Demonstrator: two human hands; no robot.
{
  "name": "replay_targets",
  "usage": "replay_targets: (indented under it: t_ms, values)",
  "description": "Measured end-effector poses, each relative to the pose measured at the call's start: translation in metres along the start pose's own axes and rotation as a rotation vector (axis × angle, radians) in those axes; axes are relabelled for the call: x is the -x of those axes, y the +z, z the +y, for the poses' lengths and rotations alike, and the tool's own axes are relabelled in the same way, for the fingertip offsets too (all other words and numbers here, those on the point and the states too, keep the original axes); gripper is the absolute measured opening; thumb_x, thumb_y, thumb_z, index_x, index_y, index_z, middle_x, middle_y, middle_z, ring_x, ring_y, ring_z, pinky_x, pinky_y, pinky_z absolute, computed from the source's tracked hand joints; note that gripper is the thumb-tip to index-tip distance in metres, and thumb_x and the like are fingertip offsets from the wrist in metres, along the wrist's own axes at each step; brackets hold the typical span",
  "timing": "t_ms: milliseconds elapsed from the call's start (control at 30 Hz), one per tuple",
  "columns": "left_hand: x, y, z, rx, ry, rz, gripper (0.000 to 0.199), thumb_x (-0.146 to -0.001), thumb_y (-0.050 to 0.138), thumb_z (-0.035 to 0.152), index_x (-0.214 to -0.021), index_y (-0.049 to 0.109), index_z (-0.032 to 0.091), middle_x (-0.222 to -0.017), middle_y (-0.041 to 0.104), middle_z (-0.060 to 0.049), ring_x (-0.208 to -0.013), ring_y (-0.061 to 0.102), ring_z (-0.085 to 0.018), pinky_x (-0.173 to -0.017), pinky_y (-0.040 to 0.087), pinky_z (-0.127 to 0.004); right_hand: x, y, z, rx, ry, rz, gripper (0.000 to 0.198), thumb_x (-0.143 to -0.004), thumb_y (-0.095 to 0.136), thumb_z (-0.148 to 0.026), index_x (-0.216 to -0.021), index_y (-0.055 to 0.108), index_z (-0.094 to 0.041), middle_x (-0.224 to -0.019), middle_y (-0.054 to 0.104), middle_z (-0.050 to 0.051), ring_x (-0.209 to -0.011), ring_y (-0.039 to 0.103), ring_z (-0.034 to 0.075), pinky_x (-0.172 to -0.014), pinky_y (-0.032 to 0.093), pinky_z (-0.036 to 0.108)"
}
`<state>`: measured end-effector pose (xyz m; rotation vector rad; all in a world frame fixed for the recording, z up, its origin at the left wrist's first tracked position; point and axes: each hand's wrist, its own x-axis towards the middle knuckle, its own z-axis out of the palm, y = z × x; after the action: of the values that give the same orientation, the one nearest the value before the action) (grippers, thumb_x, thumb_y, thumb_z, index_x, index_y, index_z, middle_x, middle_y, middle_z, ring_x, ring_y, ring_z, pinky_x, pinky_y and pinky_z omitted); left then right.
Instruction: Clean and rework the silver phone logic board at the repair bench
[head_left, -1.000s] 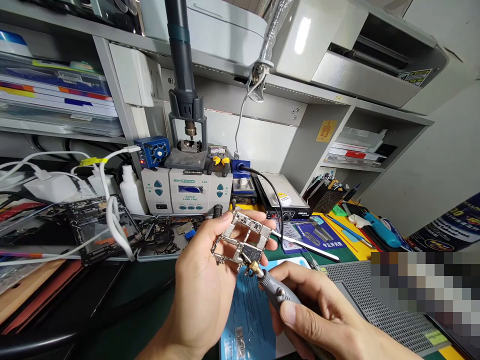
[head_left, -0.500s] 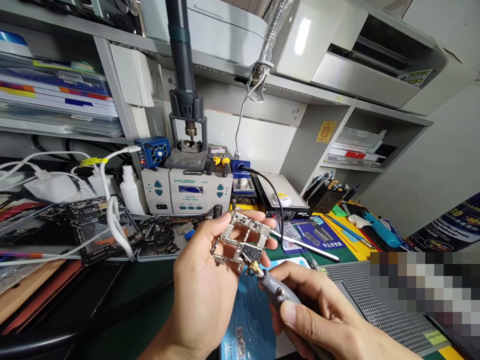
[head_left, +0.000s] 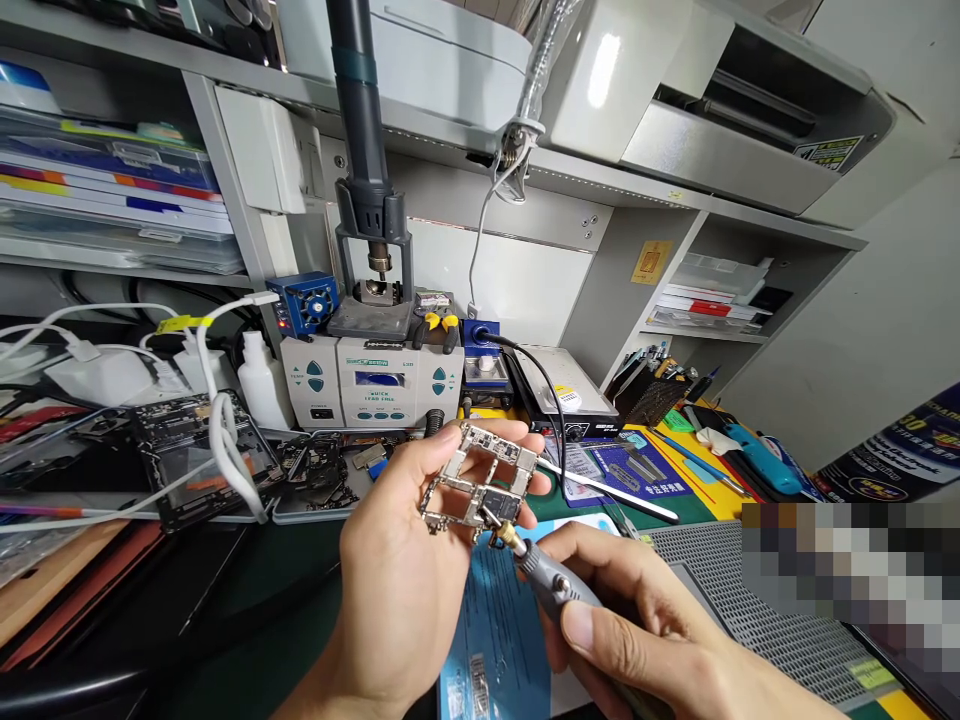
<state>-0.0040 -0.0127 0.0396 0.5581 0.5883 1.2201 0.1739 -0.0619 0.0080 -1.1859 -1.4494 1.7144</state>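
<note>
A phone circuit board [head_left: 480,474] with cut-out openings and a dark chip sits between the thumb and fingers of my left hand [head_left: 405,570], tilted toward me. My right hand [head_left: 637,620] is wrapped around a grey handheld rotary tool [head_left: 556,582] with a brass-coloured collar. Its thin tip points up and left and is at the board's lower part, by the dark chip; whether it touches cannot be made out. Beneath both hands lies a blue packet [head_left: 491,630] with a barcode.
Behind the board stands a grey hot-air station [head_left: 375,385] with a black heat gun upright on it. Opened phone parts [head_left: 202,450] and white cables [head_left: 225,430] lie at left. A perforated grey mat [head_left: 720,570], a pen holder [head_left: 652,390] and a dark can [head_left: 900,450] are at right.
The board and my left hand have shifted very slightly left in view. Both hands keep the same grip, and the tool's tip remains by the dark chip.
</note>
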Motion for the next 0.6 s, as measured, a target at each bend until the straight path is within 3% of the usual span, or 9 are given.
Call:
replay_targets:
  t_ms: [600]
  values:
    - [0.0008, 0.0029, -0.0026, 0.051, -0.004, 0.041, 0.035, -0.084, 0.053, 0.036, -0.083, 0.076, 0.011, -0.092, 0.075, -0.015, -0.077, 0.069, -0.025, -0.066, 0.054, -0.034, -0.0006, 0.0013, 0.001, 0.025, -0.004, 0.001, 0.045, -0.09, 0.059, -0.054, -0.116, 0.047, -0.019, -0.082, 0.056, 0.0, -0.053, 0.04, 0.005, -0.048, 0.03, 0.021]
